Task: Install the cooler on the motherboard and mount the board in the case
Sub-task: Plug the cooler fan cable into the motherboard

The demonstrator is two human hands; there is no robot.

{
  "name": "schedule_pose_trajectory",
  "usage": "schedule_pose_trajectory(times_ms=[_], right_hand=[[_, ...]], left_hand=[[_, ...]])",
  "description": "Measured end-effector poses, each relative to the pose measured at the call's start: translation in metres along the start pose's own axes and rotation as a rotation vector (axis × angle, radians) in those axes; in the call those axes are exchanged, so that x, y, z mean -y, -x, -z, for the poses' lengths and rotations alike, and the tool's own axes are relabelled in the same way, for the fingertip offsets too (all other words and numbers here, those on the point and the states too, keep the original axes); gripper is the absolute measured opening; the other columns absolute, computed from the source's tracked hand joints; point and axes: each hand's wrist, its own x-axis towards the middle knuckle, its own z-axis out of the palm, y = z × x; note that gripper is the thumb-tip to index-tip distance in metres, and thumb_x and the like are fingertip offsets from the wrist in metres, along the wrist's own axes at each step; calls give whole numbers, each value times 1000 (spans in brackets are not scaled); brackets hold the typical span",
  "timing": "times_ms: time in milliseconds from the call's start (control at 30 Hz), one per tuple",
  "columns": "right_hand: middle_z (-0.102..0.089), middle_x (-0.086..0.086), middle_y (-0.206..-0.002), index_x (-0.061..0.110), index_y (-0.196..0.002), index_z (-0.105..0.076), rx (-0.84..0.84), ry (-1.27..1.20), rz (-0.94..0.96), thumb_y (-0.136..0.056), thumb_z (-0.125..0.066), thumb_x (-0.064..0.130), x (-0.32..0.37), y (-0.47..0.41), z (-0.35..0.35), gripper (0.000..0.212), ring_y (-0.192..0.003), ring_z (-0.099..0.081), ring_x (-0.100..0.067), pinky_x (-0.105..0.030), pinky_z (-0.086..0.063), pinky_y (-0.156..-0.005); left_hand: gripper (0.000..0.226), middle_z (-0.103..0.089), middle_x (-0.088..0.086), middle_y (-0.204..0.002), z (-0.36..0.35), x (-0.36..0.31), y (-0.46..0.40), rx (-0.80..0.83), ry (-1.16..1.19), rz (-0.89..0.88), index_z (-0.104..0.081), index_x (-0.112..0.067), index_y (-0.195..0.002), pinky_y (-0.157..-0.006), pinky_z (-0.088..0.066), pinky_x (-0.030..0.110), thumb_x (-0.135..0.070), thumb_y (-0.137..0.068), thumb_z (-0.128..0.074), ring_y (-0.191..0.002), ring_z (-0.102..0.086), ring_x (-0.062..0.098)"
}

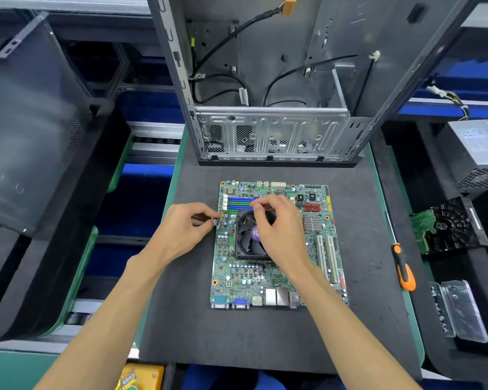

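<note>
Cooler point(251, 237) sits on motherboard point(273, 249), mid-mat, case point(265, 130) beyond. Left hand point(181, 229) pinches fan cable point(219, 222) at cooler's left edge (nearer hand for plugging). Right hand point(273, 220) curled over cooler's far corner; whether it grips anything, cannot tell.

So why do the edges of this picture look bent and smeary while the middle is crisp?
Head view: the wide-angle lens bows the case walls outward; the motherboard at centre is sharp under even light; the dark panel at left is blurred; the clear plastic tray at right shows glare.
</note>
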Motion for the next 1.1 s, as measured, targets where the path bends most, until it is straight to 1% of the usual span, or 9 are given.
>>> schedule_pose_trajectory(times_ms=[100, 200, 333, 400, 500, 667, 800, 900, 1100], right_hand=[[-60, 15, -94, 20, -97, -69, 2, 2, -2, -99, -58, 20, 1, -1, 0, 11, -98, -57, -14, -48, -45, -96], [-62, 13, -96, 19, -98, -70, 0, 3, -6, -99, -58, 20, 1, -1, -1, 11, -99, -57, -14, -48, -45, -96], [-63, 12, -96, 19, -98, -70, -4, -6, -6, -99, -59, 20, 0, -1, -1, 12, -98, -57, -13, -47, -46, -96], [-63, 12, -95, 19, -97, -70, -6, -11, -3, -99, -58, 20, -1, -1, -1, 11, -97, -57, -13, -47, -46, -95], [-64, 10, -95, 19, -97, -69, -9, -8, 1, -99, -58, 20, -1, 0, -2, 11, -97, -57, -13, -47, -45, -95], [-63, 12, -95, 18, -97, -70, -14, -7, 5, -99, -59, 20, 0, -1, -3, 12, -97, -58, -14, -48, -46, -95], [-62, 14, -93, 19, -96, -70, -17, -11, 4, -98, -59, 19, -1, -1, -3, 11, -96, -58, -13, -48, -47, -95], [-63, 14, -94, 20, -96, -70, -16, -8, 2, -98, -59, 20, -1, -1, -3, 11, -96, -58, -12, -48, -47, -95], [-63, 14, -95, 19, -96, -70, -15, 0, 6, -98, -59, 20, -1, -1, -4, 11, -97, -57, -12, -47, -47, -95]], left_hand=[[19, -75, -5, -91, -1, 0, 1, 6, 14, 4, -78, -18, -93, -81, -59, 26, -2, -86, -70, -78, -71, 4], [17, -75, -5, -91, -4, 0, 2, 0, 32, -6, -77, -17, -90, -82, -59, 31, -2, -85, -71, -78, -71, 6], [14, -75, -4, -94, -7, 2, 4, -17, 13, -35, -77, -12, -94, -80, -60, 34, -3, -86, -70, -76, -72, 8], [14, -74, -5, -95, -9, 2, 7, -42, 12, -48, -76, -13, -94, -77, -60, 32, -3, -87, -70, -72, -72, 8], [18, -73, -7, -98, -11, 4, 11, -84, 5, -62, -75, -18, -93, -73, -59, 26, -3, -87, -69, -65, -71, 6], [13, -72, -4, -97, -11, 3, 7, -50, -3, -75, -75, -11, -93, -76, -60, 31, -1, -86, -70, -72, -71, 11], [14, -73, -5, -98, -10, 4, 7, -51, 5, -74, -75, -12, -95, -75, -59, 26, -2, -87, -69, -71, -71, 9], [16, -73, -8, -100, -11, 6, 11, -77, 23, -68, -76, -16, -97, -71, -56, 20, -4, -88, -69, -66, -71, 6], [17, -72, -10, -102, -11, 6, 11, -70, 50, -54, -75, -17, -98, -72, -58, 22, -5, -88, -69, -68, -71, 5]])
